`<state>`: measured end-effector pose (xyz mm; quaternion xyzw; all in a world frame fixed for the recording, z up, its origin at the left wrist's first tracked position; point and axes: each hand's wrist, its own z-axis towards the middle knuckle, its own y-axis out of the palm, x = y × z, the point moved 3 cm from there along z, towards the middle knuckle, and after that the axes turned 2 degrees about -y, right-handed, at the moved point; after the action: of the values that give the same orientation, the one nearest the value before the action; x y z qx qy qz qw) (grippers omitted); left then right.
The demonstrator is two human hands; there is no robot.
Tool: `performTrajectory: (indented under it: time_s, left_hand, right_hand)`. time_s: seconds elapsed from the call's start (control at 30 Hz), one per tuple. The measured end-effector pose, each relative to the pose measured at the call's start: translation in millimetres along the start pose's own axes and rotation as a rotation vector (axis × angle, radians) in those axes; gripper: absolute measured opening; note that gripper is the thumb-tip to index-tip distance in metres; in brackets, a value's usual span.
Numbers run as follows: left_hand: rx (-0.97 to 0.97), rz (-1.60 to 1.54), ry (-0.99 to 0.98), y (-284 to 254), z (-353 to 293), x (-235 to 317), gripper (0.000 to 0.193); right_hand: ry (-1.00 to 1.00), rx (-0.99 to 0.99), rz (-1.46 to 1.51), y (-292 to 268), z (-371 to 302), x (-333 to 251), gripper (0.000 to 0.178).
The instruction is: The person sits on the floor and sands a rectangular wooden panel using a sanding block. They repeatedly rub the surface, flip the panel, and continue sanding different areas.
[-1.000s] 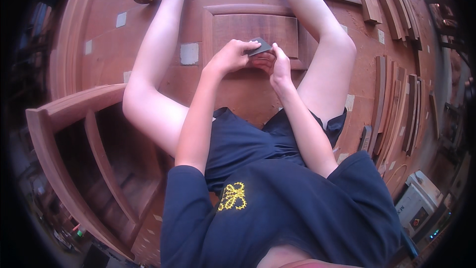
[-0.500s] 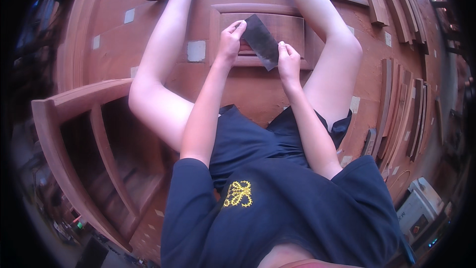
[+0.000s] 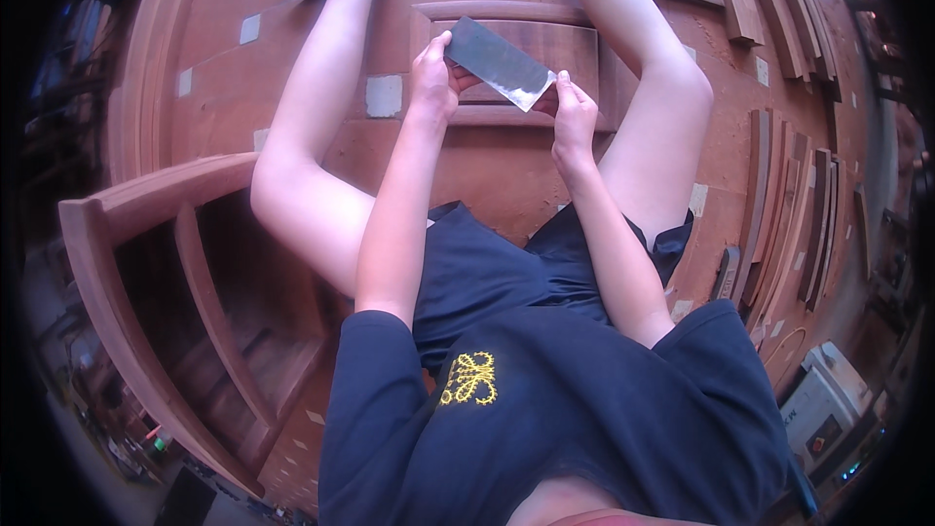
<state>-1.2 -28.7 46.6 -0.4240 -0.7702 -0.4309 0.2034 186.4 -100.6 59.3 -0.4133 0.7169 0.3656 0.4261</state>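
Dark grey sheet is at 12 o'clock in the view; hands are apart, both clamped on it: left hand at the sheet's 10 o'clock end, right hand at its 4 o'clock end; framed wooden panel lies beneath; white box, 4 o'clock

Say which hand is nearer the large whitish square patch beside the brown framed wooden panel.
Left: the left hand is just right of the patch; the right hand is farther right.
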Motion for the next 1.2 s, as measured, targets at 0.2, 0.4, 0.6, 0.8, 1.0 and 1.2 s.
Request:
performTrajectory:
  time_s: [0.2,0.4,0.6,0.8,1.0,1.2]
  left_hand:
    - [-0.033,0.001,0.033,2.0,-4.9,3.5,0.035]
    - [-0.075,0.084,0.08,8.2,-11.8,11.3,0.03]
    - [-0.087,0.135,0.119,16.5,-17.1,12.2,0.029]
    - [-0.031,0.464,0.395,27.8,-21.0,10.9,0.025]
    - [-0.324,1.166,0.998,40.7,-43.0,-21.3,0.029]
    - [-0.456,1.377,1.041,42.1,-52.4,-51.0,0.041]
  right_hand:
    - [-0.117,-0.073,0.022,6.7,-4.3,0.8,0.023]
    - [-0.054,0.015,0.05,2.1,0.1,12.4,0.018]
    - [0.036,0.147,-0.022,-6.5,6.3,21.6,0.017]
    - [0.161,0.126,-0.043,-8.1,8.8,27.0,0.024]
    - [0.336,-0.015,0.146,10.2,4.7,12.3,0.046]
    - [0.444,0.121,0.36,-9.8,2.6,42.1,0.037]
